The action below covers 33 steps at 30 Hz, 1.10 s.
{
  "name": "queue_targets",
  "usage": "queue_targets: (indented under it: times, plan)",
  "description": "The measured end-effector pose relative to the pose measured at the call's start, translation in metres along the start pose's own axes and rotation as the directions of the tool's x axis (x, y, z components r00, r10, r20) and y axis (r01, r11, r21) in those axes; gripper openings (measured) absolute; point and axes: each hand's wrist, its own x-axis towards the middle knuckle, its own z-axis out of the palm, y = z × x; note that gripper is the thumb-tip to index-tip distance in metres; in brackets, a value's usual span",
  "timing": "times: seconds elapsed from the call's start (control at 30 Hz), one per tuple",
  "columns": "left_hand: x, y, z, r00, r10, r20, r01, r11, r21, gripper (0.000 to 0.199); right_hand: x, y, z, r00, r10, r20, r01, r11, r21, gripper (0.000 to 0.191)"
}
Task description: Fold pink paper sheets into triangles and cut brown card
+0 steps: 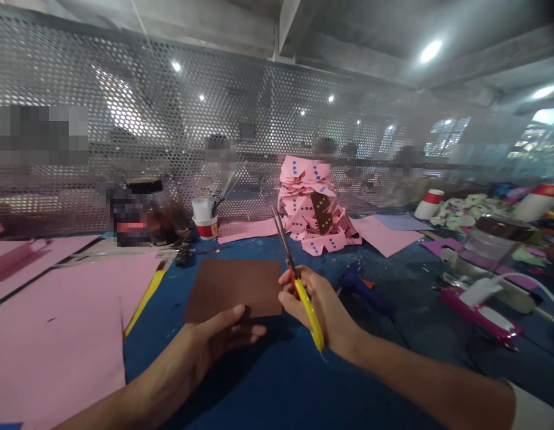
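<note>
A rectangular sheet of brown paper [236, 283] is pinched at its near edge by my left hand [214, 334], thumb on top and fingers underneath. My right hand [322, 304] grips scissors [309, 313] with yellow and red handles, their blades pointing up and away from me. The fingertips of that hand are at the sheet's right edge; whether they also grip it I cannot tell. Behind the scissors stands a pile of folded pink paper pieces [304, 206] with blue and dark dots, one brown piece [322, 212] among them.
Large pink sheets [80, 322] cover the left of the blue table [241, 388]. A blue glue gun [362, 283] lies right of my right hand, near a magenta power strip [478, 313] and a clear jar [487, 245]. Farther back are a paper cup [206, 227] and a perforated metal screen [241, 119].
</note>
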Motion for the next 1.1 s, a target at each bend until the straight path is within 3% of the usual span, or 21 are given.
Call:
queue_targets:
  times: [0.1,0.23,0.33,0.43,0.5,0.57,0.63,0.73,0.87,1.03,1.1]
  plan:
    - [-0.003,0.004,0.005,1.0,-0.019,-0.01,0.019,0.999,-0.03,0.01,0.0,0.0,-0.001,1.0,0.021,0.017,-0.021,1.0,0.003,0.019]
    - [-0.005,0.012,0.006,0.999,0.035,0.004,-0.034,0.999,-0.028,0.016,0.001,-0.004,-0.005,1.0,0.0,0.004,0.0,1.0,0.01,0.018]
    - [-0.001,0.023,-0.001,0.988,0.093,-0.123,-0.105,0.99,-0.093,0.016,0.001,-0.009,-0.011,1.0,-0.01,-0.01,0.01,1.0,-0.008,0.019]
    - [0.003,0.039,-0.01,0.949,0.152,-0.276,-0.188,0.976,-0.109,0.016,0.002,-0.014,-0.014,1.0,0.014,0.002,-0.014,1.0,0.002,0.018]
    - [0.006,0.048,-0.016,0.955,0.206,-0.214,-0.206,0.978,0.019,0.035,0.003,-0.014,-0.014,0.998,0.065,0.018,-0.066,0.996,0.061,0.008]
    - [0.009,0.055,-0.022,0.96,0.249,-0.128,-0.222,0.956,0.192,0.047,0.005,-0.014,-0.013,0.993,0.115,0.041,-0.119,0.986,0.113,0.015]
    - [0.013,0.058,-0.028,0.965,0.259,-0.036,-0.23,0.908,0.351,0.049,0.005,-0.013,-0.013,0.989,0.137,0.053,-0.142,0.981,0.13,0.026]
    - [0.022,0.058,-0.041,0.969,0.23,0.093,-0.243,0.808,0.537,0.044,0.006,-0.013,-0.014,0.992,0.122,0.029,-0.124,0.99,0.069,0.017]
    - [0.033,0.052,-0.052,0.953,0.204,0.225,-0.295,0.797,0.527,0.026,0.006,-0.013,-0.014,0.993,0.11,0.034,-0.109,0.994,-0.027,0.011]
    - [0.03,0.043,-0.049,0.973,0.061,0.223,-0.171,0.84,0.514,0.027,0.004,-0.009,-0.012,0.988,0.128,0.09,-0.129,0.992,0.006,0.011]
    - [0.029,0.042,-0.048,0.973,0.096,0.212,-0.193,0.842,0.504,0.024,0.0,-0.009,-0.015,0.99,0.074,0.12,-0.07,0.997,-0.037,0.013]
